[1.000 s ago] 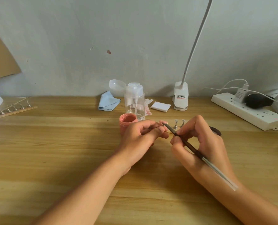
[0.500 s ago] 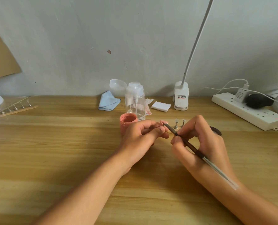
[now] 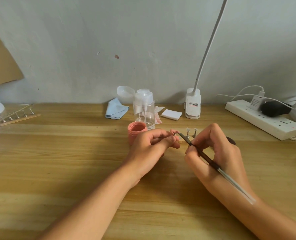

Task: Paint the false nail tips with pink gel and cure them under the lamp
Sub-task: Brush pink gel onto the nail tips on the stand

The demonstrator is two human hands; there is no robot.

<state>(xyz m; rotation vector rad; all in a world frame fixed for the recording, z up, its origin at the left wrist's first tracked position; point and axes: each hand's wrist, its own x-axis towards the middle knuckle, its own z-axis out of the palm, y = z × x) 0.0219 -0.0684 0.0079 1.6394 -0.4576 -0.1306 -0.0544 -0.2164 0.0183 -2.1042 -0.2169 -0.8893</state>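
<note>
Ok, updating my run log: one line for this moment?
left hand pinches nail tip | right hand holds brush at tip | pink gel jar open

Blue cloth point(image 3: 116, 108), clear pump bottle point(image 3: 144, 108), white power strip point(image 3: 264, 120), wooden table point(image 3: 57, 161)

A small round pink jar of gel point(image 3: 137, 132) stands open and upright. Just right of the jar, the left hand point(image 3: 150, 146) pinches a pink-coated false nail tip point(image 3: 175, 131) on a metal stand, and a slim dark-brown brush point(image 3: 209, 161), gripped in the right hand point(image 3: 216, 149), touches it. Further right, two clear nail tips point(image 3: 187, 130) sit upright on metal stands.
</note>
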